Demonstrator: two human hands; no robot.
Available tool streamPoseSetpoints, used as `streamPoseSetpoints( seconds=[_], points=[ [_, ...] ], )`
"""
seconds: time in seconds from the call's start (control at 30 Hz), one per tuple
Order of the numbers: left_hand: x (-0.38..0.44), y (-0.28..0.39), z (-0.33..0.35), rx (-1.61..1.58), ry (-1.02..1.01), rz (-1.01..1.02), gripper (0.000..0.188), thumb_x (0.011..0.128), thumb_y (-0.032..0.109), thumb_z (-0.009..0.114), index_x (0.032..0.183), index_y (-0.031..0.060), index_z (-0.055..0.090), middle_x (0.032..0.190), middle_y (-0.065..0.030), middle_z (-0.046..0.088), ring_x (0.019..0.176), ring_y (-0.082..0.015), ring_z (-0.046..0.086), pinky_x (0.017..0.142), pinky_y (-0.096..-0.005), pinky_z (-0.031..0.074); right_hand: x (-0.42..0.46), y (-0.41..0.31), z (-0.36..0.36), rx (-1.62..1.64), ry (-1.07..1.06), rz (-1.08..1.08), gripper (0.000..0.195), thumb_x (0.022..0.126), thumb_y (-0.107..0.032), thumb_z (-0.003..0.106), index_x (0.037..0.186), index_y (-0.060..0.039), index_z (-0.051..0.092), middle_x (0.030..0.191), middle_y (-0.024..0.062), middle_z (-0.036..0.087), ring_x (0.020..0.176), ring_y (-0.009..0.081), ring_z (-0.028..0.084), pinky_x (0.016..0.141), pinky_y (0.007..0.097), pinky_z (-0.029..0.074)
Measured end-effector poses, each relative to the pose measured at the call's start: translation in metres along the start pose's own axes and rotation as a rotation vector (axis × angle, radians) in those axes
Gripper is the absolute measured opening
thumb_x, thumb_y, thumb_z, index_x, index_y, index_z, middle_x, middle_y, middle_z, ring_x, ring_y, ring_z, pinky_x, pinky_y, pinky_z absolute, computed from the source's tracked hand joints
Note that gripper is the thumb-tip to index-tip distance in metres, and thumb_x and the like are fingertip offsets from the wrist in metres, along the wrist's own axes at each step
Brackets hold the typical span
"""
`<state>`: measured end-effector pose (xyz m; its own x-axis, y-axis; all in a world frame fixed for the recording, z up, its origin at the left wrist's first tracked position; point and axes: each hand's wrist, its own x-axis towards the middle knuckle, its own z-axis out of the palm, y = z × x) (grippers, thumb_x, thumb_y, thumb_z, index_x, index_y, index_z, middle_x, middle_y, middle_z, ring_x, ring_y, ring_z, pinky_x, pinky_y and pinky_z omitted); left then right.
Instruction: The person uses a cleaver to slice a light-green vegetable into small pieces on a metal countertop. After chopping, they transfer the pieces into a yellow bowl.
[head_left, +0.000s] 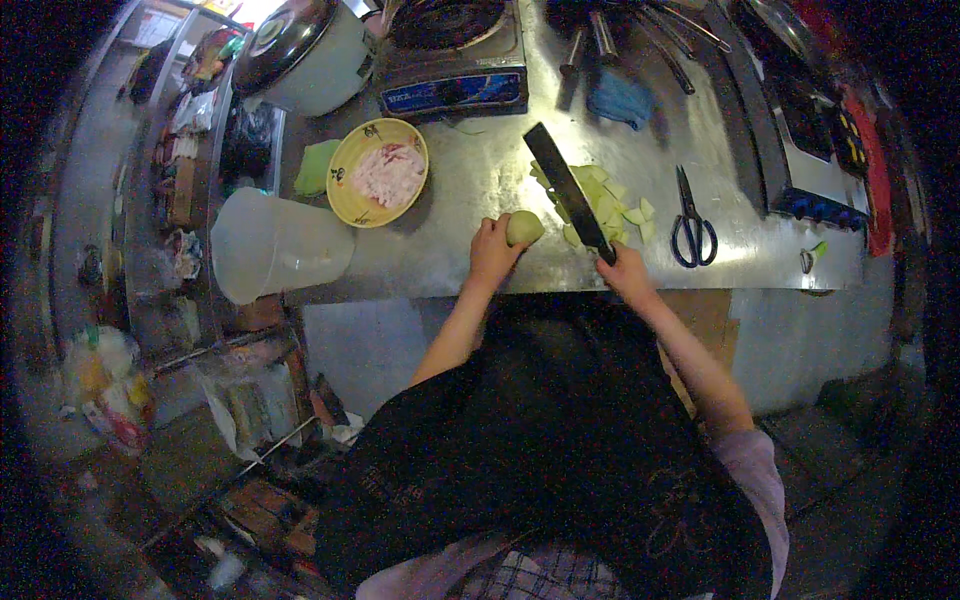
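My left hand (494, 251) holds a pale green, rounded vegetable (525, 229) against the steel worktop (465, 172). In my right hand (628, 276) is the handle of a dark, long-bladed kitchen knife (564, 180), its blade slanting up and to the left. Cut pale green vegetable pieces (606, 199) lie in a heap under and to the right of the blade, which hides some of them. Left of my hands stands a yellow bowl (341, 204) with pale pink, minced-looking food (390, 174) in it. Black-handled scissors (694, 225) lie to the right of the pieces.
A translucent plastic container (281, 244) lies on its side at the left edge. Behind are a stove-like appliance (450, 90) and a large lidded pot (315, 67). A blue cloth (619, 100) lies near several utensils. At the right edge rests a green-handled peeler (814, 256).
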<state>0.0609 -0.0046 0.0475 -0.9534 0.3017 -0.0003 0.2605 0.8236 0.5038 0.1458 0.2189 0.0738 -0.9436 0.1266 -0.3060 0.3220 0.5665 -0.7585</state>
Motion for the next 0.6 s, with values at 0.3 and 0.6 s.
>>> streamPoseSetpoints(
  seconds=[0.3, 0.6],
  points=[
    [-0.006, 0.003, 0.004, -0.061, 0.056, -0.044, 0.049, 0.061, 0.020, 0.067, 0.103, 0.0047, 0.048, 0.089, -0.0141, 0.048, 0.083, -0.0311, 0.049, 0.071, -0.0369, 0.042, -0.001, -0.026, 0.039, 0.020, -0.238, 0.123, 0.038, 0.073, -0.034, 0.055, 0.067, 0.0034, 0.052, 0.055, 0.0154, 0.051, 0.053, 0.0259, 0.050, 0.052, 0.0343, 0.038],
    [-0.008, -0.003, 0.012, -0.081, 0.054, -0.081, 0.047, 0.061, 0.017, 0.066, 0.100, 0.0008, 0.049, 0.090, -0.0148, 0.048, 0.085, -0.0316, 0.048, 0.073, -0.0370, 0.041, -0.007, -0.028, 0.053, 0.008, -0.227, 0.071, 0.040, 0.073, -0.035, 0.054, 0.069, 0.0044, 0.055, 0.057, 0.0184, 0.053, 0.052, 0.0261, 0.052, 0.051, 0.0367, 0.039]
  ],
)
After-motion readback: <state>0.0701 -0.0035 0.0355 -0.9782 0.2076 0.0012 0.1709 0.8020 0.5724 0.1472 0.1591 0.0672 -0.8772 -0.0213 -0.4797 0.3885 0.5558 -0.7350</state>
